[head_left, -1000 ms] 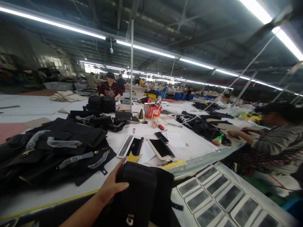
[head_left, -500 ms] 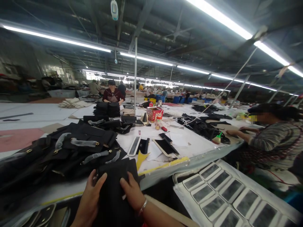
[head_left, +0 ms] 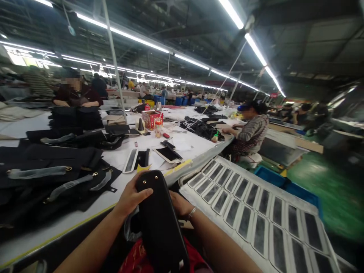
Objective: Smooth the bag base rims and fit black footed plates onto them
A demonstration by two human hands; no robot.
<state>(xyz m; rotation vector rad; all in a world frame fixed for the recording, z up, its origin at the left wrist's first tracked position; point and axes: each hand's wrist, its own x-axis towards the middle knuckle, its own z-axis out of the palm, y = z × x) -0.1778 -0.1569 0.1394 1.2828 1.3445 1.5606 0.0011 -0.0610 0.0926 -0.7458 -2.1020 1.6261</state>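
A black handbag [head_left: 162, 223] is held up over my lap, its long flat base with two gold studs turned towards me. My left hand [head_left: 133, 195] grips the near-left upper edge, with the thumb lying across the base below the studs. On the other side, my right hand [head_left: 181, 205] presses against the bag, its fingers partly hidden behind it. A plastic-wrapped handle [head_left: 131, 227] hangs at the bag's left. Left of my hands, several black bags [head_left: 54, 163] with wrapped handles and gold rings lie piled on the white table [head_left: 113, 189].
Beside my right arm, a board [head_left: 227, 235] carries rows of white-framed dark panels. White-edged panels [head_left: 131, 161] lie on the table ahead, near a red box [head_left: 152, 119] and a jar [head_left: 158, 131]. Co-workers sit right [head_left: 253, 129] and across the table [head_left: 76, 93]. A blue bin [head_left: 301, 193] stands right.
The bag has been turned, so its studded base now faces me. My left hand has moved up to its upper edge, my right hand round its side. The view has swung right.
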